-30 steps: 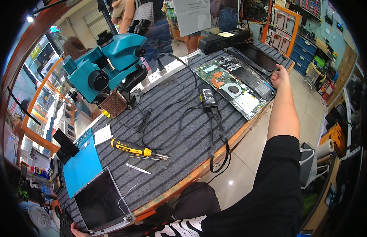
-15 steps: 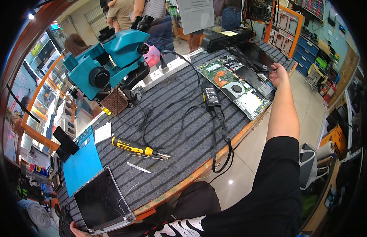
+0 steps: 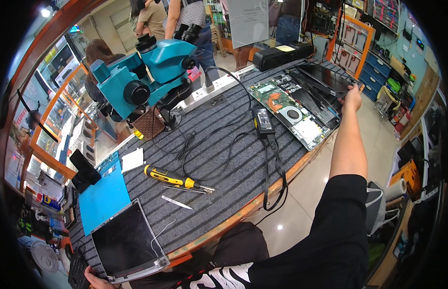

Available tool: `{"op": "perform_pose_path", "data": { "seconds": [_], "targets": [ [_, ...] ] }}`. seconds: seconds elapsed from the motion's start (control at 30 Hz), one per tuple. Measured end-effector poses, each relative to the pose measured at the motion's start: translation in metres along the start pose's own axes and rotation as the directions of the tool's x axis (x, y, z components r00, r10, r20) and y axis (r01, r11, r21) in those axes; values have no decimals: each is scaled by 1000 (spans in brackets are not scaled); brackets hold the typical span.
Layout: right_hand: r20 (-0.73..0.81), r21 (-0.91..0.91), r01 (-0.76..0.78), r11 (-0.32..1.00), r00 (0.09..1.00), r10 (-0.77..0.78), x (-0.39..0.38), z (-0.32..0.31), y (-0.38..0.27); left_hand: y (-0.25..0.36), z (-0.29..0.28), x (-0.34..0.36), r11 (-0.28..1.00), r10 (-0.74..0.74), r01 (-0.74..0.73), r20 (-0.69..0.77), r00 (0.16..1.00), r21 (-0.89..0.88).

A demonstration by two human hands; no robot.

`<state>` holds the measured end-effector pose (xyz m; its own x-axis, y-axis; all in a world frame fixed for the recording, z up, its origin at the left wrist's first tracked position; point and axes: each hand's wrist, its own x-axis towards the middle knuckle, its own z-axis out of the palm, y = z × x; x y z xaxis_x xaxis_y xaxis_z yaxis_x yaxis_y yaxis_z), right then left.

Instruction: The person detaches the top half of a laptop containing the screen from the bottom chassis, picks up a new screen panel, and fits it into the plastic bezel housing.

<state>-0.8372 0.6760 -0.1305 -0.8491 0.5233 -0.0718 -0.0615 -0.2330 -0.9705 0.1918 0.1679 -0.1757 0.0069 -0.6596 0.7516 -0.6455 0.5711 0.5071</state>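
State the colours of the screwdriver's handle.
The screwdriver's handle is yellow and black, clearest in the head view.

Grey striped, fabric-covered bench top (image 3: pixel 229 166) with a scuffed wooden edge.
On it lie an opened laptop base with a green circuit board (image 3: pixel 308 127), a black rectangular power adapter (image 3: pixel 264 123) (its cable loops over the edge), a yellow-and-black screwdriver (image 3: pixel 170 176), a flat blue mat (image 3: pixel 106 197) and a silver-framed black screen (image 3: pixel 125 241); a long black box (image 3: pixel 277 58) seems to rest farther back.
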Motion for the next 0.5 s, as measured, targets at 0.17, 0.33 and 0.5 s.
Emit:
{"op": "perform_pose_path", "data": {
  "seconds": [0.17,0.33,0.5],
  "targets": [
    [-174,-523,386,760,825,-538,31,-30,-29,3,6,-1,997,-69,69,13,998,17],
    [-148,-348,507,789,801,-580,19,-27,-60,8,3,-1,990,-141,141,13,990,0],
    [-148,-428,455,781,817,-557,-12,-21,-95,-2,1,1,996,-94,94,-11,995,-6]
  ]
}}
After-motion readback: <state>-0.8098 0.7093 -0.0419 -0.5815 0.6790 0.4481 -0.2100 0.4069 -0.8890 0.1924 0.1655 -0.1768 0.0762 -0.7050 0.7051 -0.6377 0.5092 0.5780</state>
